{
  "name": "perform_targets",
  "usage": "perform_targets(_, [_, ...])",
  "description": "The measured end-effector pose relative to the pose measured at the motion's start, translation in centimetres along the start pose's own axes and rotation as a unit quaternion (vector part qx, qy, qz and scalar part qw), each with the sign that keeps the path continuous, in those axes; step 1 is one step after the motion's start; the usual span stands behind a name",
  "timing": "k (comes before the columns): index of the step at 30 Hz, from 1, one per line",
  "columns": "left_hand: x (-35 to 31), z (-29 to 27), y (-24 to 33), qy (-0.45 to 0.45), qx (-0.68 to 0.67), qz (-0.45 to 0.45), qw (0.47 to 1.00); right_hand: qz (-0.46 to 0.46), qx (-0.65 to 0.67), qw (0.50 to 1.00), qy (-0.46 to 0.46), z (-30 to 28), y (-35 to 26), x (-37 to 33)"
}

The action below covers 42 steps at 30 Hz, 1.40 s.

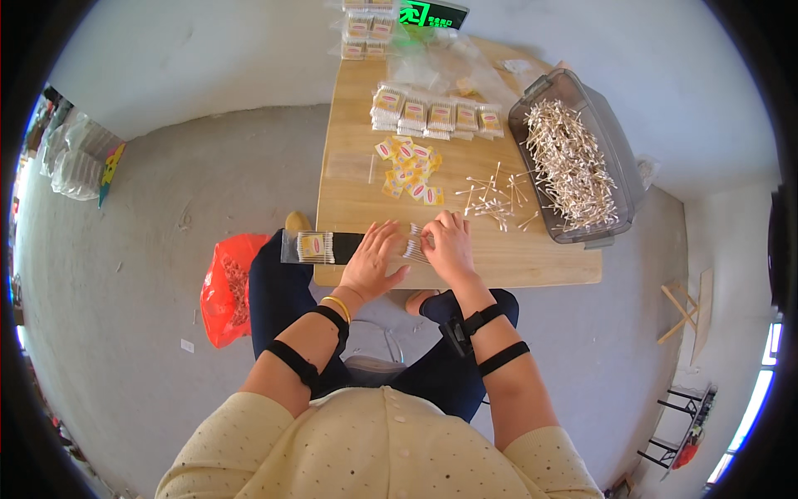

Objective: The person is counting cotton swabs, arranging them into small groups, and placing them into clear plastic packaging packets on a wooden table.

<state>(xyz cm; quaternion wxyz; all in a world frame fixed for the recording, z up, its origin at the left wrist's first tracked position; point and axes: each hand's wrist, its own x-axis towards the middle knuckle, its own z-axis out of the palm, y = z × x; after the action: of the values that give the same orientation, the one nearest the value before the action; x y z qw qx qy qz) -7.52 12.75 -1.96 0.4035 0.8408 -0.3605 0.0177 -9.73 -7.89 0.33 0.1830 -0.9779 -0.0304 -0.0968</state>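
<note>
My left hand [374, 259] lies palm down near the table's front edge, fingers stretched out over a black strip [339, 247]. Just right of it is a small row of cotton swabs [413, 248], side by side. My right hand [450, 247] is bent over the right end of that row, its fingers pinched together on the swabs; its palm hides part of them. At the strip's left end sits a clear bag [312, 247] holding a bundle of swabs with a yellow and white card. Beyond my hands are scattered yellow and white cards [410, 170] and loose swabs [497, 200].
A grey plastic bin [628, 162] heaped with swabs stands at the table's right. Packed swab bundles [438, 115] line the back, with stacked packs [367, 32] and clear plastic bags [432, 62] behind. A red bag [221, 291] is beside my left leg.
</note>
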Motion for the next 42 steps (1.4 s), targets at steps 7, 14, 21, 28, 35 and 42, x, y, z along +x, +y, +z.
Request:
perform_targets(7, [0.0,-2.6,2.2,0.097,-0.177,-0.150,0.968,0.006,0.154,0.988,-0.005,-4.5,-5.3,-0.6])
perform_targets(14, [-3.3,-7.6,5.1,0.125,-0.320,-0.182,0.921,0.015,0.313,0.949,-0.023,-6.7,-10.5,-2.6])
perform_targets(21, [-6.8,-12.0,6.0,0.161,-0.334,-0.149,0.917,0.051,0.421,0.900,-0.102,-8.5,-16.0,-3.6])
perform_targets(28, [-10.1,-15.0,6.8,0.219,-0.344,-0.173,0.896,-0.039,0.392,0.917,-0.060,-7.7,-19.4,-3.7])
perform_targets(35, [-12.3,-16.3,6.7,0.234,-0.323,-0.173,0.900,-0.082,0.352,0.931,-0.052,-6.6,-21.1,-4.2])
perform_targets(42, [-11.7,-17.5,7.5,0.179,-0.265,-0.168,0.932,-0.130,0.269,0.954,0.003,-7.5,-20.9,-4.8])
